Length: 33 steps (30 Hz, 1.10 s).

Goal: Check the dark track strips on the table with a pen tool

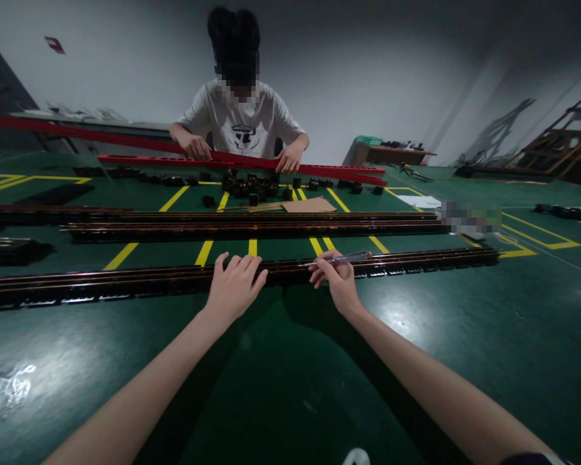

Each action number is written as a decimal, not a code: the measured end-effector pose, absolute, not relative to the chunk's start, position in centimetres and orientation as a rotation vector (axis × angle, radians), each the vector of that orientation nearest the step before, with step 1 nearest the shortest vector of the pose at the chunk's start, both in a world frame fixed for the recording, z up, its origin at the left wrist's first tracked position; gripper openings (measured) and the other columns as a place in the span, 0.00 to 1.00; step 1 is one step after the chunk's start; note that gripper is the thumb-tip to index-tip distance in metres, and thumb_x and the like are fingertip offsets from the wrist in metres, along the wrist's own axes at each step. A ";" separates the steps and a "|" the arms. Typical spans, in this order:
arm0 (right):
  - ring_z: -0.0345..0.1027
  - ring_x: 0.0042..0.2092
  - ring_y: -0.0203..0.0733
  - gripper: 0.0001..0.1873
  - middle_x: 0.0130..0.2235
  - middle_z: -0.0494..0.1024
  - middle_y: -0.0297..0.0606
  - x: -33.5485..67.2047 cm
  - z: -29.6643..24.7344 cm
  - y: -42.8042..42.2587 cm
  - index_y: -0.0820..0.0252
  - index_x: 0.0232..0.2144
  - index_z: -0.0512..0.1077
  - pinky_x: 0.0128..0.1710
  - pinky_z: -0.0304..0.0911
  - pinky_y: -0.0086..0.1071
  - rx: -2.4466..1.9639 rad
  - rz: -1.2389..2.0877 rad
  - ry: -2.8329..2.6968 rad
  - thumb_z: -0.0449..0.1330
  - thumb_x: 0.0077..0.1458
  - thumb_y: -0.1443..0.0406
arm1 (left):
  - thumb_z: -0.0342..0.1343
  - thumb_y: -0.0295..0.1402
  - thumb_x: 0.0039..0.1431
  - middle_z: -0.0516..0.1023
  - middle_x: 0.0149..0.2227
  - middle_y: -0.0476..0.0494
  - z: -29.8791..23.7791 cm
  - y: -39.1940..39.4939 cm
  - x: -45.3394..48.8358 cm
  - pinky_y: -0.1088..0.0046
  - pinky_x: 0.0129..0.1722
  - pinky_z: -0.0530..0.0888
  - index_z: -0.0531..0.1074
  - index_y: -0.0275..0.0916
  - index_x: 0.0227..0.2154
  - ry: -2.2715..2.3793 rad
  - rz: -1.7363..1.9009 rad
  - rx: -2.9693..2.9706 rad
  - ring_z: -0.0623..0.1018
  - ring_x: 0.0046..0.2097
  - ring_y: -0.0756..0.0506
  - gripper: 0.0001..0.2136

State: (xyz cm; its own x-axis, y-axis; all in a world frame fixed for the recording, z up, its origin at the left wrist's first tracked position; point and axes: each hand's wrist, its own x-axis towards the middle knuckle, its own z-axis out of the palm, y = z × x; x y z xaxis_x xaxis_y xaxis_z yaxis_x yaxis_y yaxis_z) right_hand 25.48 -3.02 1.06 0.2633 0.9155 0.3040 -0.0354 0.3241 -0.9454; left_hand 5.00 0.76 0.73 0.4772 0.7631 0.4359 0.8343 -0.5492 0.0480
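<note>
A long dark rail assembly (140, 281) with reddish-brown lengthwise strips lies across the green surface before me. My left hand (235, 284) rests over its middle, palm down, fingers apart and slightly bent, thumb out to the right. Farther right, my right hand (336, 278) is closed around a slim screwdriver (351, 258) with a clear handle. The screwdriver lies nearly level, its thin shaft pointing left over the rail. Whether its tip touches the rail, I cannot tell.
Behind lies another bundle of dark rails (252, 227). Beyond are cardboard (310, 205), several small black blocks (252, 184) and long red beams (242, 161). A person in a white shirt (244, 123) has both hands on the beams. Yellow lines (121, 256) mark the green surface.
</note>
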 end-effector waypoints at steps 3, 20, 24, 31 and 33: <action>0.67 0.20 0.31 0.06 0.22 0.73 0.30 25.5 1.0 -3.0 0.59 0.26 0.66 0.16 0.61 0.23 -1.023 0.819 -1.084 0.59 0.49 0.63 | 0.34 0.42 0.64 0.76 0.45 0.36 0.7 0.7 4.9 0.49 0.56 0.55 0.71 0.34 0.46 -1.438 -0.630 -2.522 0.73 0.47 0.39 0.24; 0.67 0.21 0.31 0.07 0.24 0.74 0.31 25.8 0.8 -3.1 0.59 0.27 0.66 0.17 0.61 0.23 -1.075 0.799 -1.146 0.58 0.51 0.62 | 0.34 0.42 0.64 0.78 0.42 0.38 0.7 0.8 4.7 0.48 0.56 0.51 0.74 0.37 0.41 -1.517 -0.684 -2.433 0.74 0.44 0.38 0.23; 0.67 0.20 0.31 0.06 0.23 0.74 0.31 25.7 0.9 -3.1 0.59 0.26 0.66 0.16 0.61 0.23 -1.094 0.784 -1.144 0.58 0.50 0.63 | 0.34 0.43 0.64 0.78 0.41 0.37 0.7 0.8 4.6 0.47 0.56 0.50 0.74 0.36 0.40 -1.548 -0.701 -2.433 0.74 0.44 0.38 0.24; 0.66 0.19 0.32 0.05 0.22 0.73 0.30 25.7 0.8 -3.2 0.60 0.26 0.66 0.16 0.60 0.24 -1.109 0.718 -1.084 0.58 0.50 0.64 | 0.34 0.43 0.63 0.77 0.41 0.37 0.8 0.8 4.7 0.47 0.56 0.51 0.74 0.36 0.40 -1.583 -0.699 -2.420 0.73 0.44 0.38 0.24; 0.66 0.19 0.31 0.05 0.21 0.73 0.30 25.8 0.8 -3.2 0.60 0.25 0.66 0.17 0.60 0.24 -1.107 0.692 -1.052 0.57 0.49 0.64 | 0.34 0.43 0.63 0.77 0.41 0.37 0.8 0.8 4.6 0.47 0.55 0.51 0.74 0.36 0.40 -1.579 -0.697 -2.425 0.73 0.44 0.38 0.24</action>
State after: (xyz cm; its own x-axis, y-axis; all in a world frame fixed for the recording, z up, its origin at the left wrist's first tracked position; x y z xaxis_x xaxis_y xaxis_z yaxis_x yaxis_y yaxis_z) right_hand 25.78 -3.17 0.84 0.3766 0.8686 0.3222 0.0473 0.3293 -0.9431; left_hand 4.63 0.78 0.79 0.3320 0.8201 0.4660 0.8969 -0.4274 0.1133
